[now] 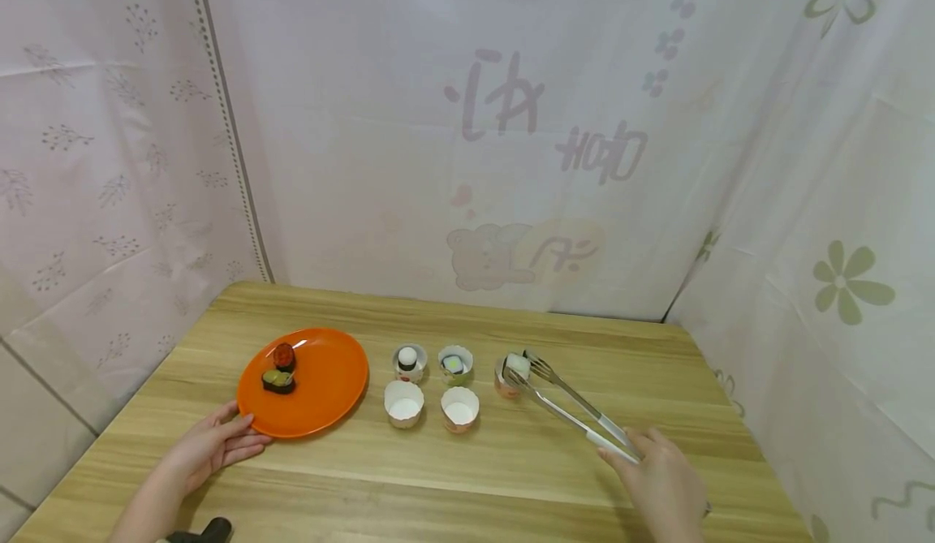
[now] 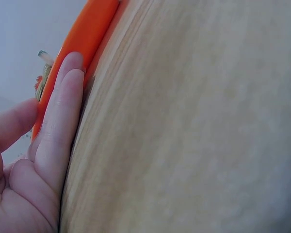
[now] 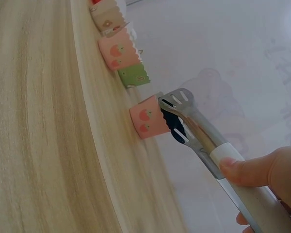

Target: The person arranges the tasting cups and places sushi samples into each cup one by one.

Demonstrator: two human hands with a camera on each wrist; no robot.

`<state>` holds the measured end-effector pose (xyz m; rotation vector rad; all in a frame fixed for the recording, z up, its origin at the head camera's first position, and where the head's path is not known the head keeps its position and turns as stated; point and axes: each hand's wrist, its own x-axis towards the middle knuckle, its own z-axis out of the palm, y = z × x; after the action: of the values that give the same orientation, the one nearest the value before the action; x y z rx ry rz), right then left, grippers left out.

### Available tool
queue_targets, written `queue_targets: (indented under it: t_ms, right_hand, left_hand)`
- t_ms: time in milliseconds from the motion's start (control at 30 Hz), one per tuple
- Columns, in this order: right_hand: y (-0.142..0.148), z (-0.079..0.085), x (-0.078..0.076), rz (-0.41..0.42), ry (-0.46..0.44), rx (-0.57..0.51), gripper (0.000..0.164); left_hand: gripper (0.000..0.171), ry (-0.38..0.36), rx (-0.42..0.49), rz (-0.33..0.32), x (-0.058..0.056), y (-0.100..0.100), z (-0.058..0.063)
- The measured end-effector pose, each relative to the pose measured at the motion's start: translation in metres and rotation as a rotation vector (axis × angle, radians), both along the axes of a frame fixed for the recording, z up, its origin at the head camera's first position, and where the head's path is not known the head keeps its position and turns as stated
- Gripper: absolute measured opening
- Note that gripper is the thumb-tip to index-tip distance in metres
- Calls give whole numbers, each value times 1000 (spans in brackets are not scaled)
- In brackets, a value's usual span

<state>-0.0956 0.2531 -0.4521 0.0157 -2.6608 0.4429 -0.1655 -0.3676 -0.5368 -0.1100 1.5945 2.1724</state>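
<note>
My right hand (image 1: pixel 661 478) grips metal tongs (image 1: pixel 562 413) with white handles. The tongs' slotted tips straddle a dark-wrapped toy sushi piece with a white top (image 1: pixel 518 363), at the mouth of a pink paper cup (image 1: pixel 507 386). In the right wrist view, the tongs (image 3: pixel 203 126) meet the dark wrap just above the strawberry-printed cup (image 3: pixel 148 119). My left hand (image 1: pixel 219 443) holds the near-left rim of an orange plate (image 1: pixel 329 381), thumb over the edge and fingers along its underside. Two sushi pieces, one red-topped (image 1: pixel 284 355) and one yellow-green-topped (image 1: pixel 278 380), sit on the plate.
Between plate and tongs, a back-row cup (image 1: pixel 410 374) holds a white-ball-topped piece; a green cup (image 1: pixel 457 377) beside it holds another piece. Two empty paper cups (image 1: pixel 404 413) stand in front. A black object (image 1: pixel 214 530) lies near the left forearm. Printed curtains (image 1: pixel 409 161) surround the wooden table (image 1: pixel 351 486).
</note>
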Motion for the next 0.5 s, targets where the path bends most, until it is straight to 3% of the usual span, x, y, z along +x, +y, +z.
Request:
queue_targets:
  t_ms: [500]
  right_hand:
    - [1, 5, 0, 9, -21, 5, 49]
  left_hand:
    - [77, -8, -1, -12, 0, 0, 1]
